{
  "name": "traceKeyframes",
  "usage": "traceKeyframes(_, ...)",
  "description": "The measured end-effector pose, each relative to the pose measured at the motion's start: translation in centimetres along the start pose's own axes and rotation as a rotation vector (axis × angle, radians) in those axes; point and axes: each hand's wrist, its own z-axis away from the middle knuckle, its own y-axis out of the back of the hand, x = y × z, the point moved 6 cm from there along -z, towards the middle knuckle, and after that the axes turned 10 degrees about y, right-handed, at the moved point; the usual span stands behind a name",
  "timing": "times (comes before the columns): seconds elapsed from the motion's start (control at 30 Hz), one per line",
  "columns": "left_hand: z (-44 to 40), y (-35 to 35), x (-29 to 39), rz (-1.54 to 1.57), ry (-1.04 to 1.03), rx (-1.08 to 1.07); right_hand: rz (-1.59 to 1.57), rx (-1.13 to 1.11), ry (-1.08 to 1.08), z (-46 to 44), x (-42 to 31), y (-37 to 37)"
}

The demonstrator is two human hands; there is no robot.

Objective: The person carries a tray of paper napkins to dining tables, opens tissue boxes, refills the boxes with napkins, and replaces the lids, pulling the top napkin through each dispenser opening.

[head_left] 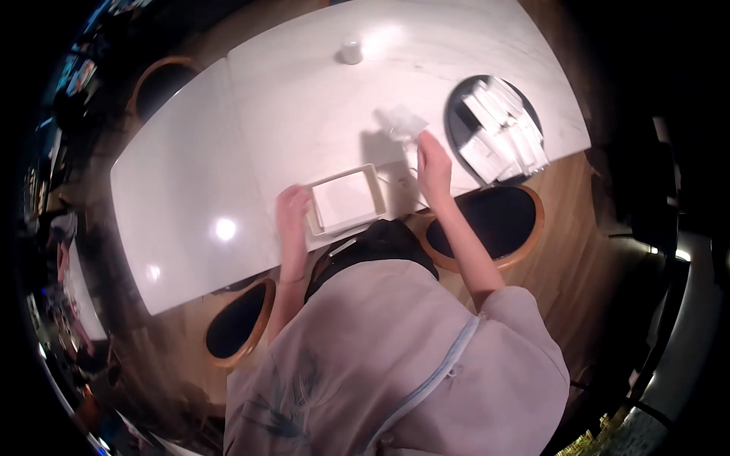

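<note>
My right hand (pixel 434 169) is closed on a crumpled, see-through plastic wrapper (pixel 404 122), held above the white table (pixel 304 99). My left hand (pixel 293 209) is at the left side of a shallow tan box (pixel 379 191); its fingers are blurred, so I cannot tell whether it grips the rim. A flat white stack (pixel 346 201) lies inside the box. To the right of my right hand, a round black tray (pixel 461 121) holds several white wrapped packets (pixel 506 137).
A small white cup (pixel 350 49) stands near the table's far side. Two dark-seated wooden chairs (pixel 494 220) (pixel 237 323) are at the near edge, right and left. Another chair (pixel 166 85) stands at the far left. People and lights are dim at the left edge.
</note>
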Motion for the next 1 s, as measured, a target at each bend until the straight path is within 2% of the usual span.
traceKeyframes(0.03, -0.9, -1.1, -1.1, 0.195, 0.002, -0.151, -0.070, 0.016, 0.035, 1.0, -1.9, -1.2)
traceKeyframes(0.1, -2.4, -3.6, -3.8, 0.650, 0.660, -0.389, -0.220, -0.112, 0.170, 2.3, -6.0, -3.4)
traceKeyframes(0.17, -0.6, -4.4, 0.9, 0.769, 0.533, -0.409, -0.283, -0.295, 0.435, 3.3, -10.9, -4.6)
traceKeyframes(0.23, -0.6, -2.8, -0.6, 0.779, 0.494, -0.389, -0.340, -0.369, 0.532, 3.0, -14.0, -3.1)
traceKeyframes(0.27, 0.0, -2.0, -0.1, 0.736, 0.381, -0.348, -0.378, -0.430, 0.601, 3.5, -15.0, -2.6)
traceKeyframes(0.3, 0.3, -1.5, 0.5, 0.692, 0.273, -0.325, -0.381, -0.433, 0.600, 4.1, -15.1, -2.4)
traceKeyframes(0.4, 1.3, -0.7, 0.9, 0.808, 0.286, -0.351, -0.650, -0.178, 0.160, 3.8, -14.5, -1.7)
traceKeyframes(0.43, 1.5, -0.7, 1.1, 0.872, 0.292, -0.365, -0.652, -0.181, 0.159, 3.6, -15.4, -2.3)
traceKeyframes(0.5, 2.0, -0.5, 1.1, 0.863, 0.280, -0.346, -0.407, -0.155, 0.108, 2.7, -16.2, -3.0)
traceKeyframes(0.67, 3.5, -0.4, -0.5, 0.944, 0.333, -0.342, -0.209, -0.192, 0.245, 3.1, -17.8, -4.4)
traceKeyframes(0.77, 3.9, -0.4, -0.9, 0.895, 0.315, -0.260, -0.103, -0.174, 0.305, 3.6, -18.7, -4.8)
traceKeyframes(0.83, 3.8, 0.3, -0.7, 0.797, 0.080, -0.183, 0.000, -0.192, 0.325, 4.0, -19.5, -4.7)
traceKeyframes(1.0, 3.9, 1.6, -2.3, 0.790, 0.060, -0.155, -0.118, -0.183, 0.341, 5.3, -20.6, -5.2)
